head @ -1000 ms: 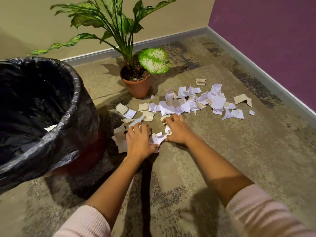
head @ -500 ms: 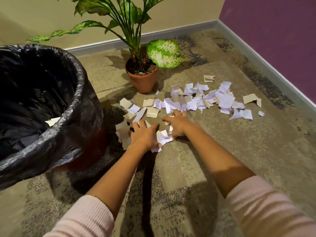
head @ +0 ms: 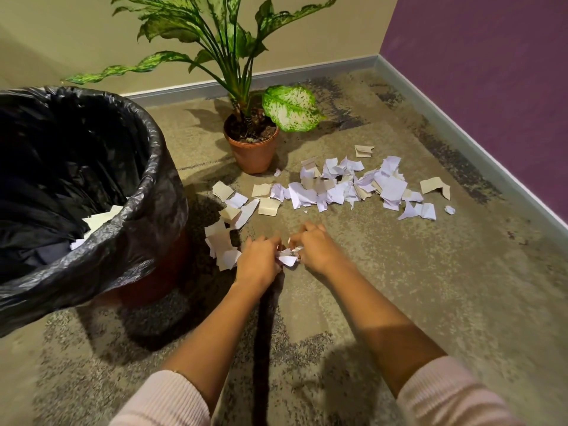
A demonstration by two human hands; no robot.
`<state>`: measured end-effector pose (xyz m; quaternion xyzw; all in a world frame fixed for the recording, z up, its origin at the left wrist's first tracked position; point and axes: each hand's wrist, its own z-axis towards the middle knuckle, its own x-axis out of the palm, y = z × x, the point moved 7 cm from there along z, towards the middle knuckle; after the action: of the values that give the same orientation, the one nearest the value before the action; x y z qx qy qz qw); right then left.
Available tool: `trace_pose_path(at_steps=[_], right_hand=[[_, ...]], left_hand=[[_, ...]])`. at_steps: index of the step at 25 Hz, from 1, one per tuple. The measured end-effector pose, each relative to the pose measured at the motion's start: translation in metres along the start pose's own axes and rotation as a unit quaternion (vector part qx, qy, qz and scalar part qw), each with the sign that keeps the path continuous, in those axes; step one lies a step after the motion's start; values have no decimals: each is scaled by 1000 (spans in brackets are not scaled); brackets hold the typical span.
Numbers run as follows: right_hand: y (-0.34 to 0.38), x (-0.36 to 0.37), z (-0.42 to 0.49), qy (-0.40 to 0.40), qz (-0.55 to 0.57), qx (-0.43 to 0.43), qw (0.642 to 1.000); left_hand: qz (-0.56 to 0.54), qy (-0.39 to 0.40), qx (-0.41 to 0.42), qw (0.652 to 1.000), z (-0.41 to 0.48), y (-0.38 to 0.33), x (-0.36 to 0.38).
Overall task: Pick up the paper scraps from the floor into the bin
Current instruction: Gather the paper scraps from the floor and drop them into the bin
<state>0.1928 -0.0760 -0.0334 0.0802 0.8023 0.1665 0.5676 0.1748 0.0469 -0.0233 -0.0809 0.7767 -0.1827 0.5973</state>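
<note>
Several white and beige paper scraps [head: 344, 187] lie spread on the carpet in front of me. A smaller pile of scraps [head: 222, 245] sits by the bin's foot. My left hand [head: 259, 261] and my right hand [head: 316, 249] are cupped together low over the floor, fingers curled round a bunch of gathered scraps [head: 288, 256] held between them. The bin [head: 153, 167], lined with a black bag, stands at the left; a few scraps lie inside it.
A potted plant [head: 253, 146] in a terracotta pot stands behind the scraps, its leaves reaching over the bin. A beige wall runs along the back, a purple wall [head: 491, 72] along the right, both with grey skirting.
Both hands have drawn together and back toward me, scooping up the scraps that lay under them. The view has shifted slightly.
</note>
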Motion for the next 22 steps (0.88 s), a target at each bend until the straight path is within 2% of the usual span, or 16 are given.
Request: trace_pose_path(at_steps=[4,8,14,22], right_hand=[[-5,-1,-10,-15,19,39,999],[-17,0,-30,-11,57,101,993],[-36,-21,-55,-22,56,154,986],[9,-91,-63,-79,76,131,985]], left_hand=[[-37,-33,12,999,-17,4,-9],[-42,-33,4,999,-29,8,-17],[-47,-49,-6,998,-36,3,-40],[-51,-82,24,995,-43,-28,-106]])
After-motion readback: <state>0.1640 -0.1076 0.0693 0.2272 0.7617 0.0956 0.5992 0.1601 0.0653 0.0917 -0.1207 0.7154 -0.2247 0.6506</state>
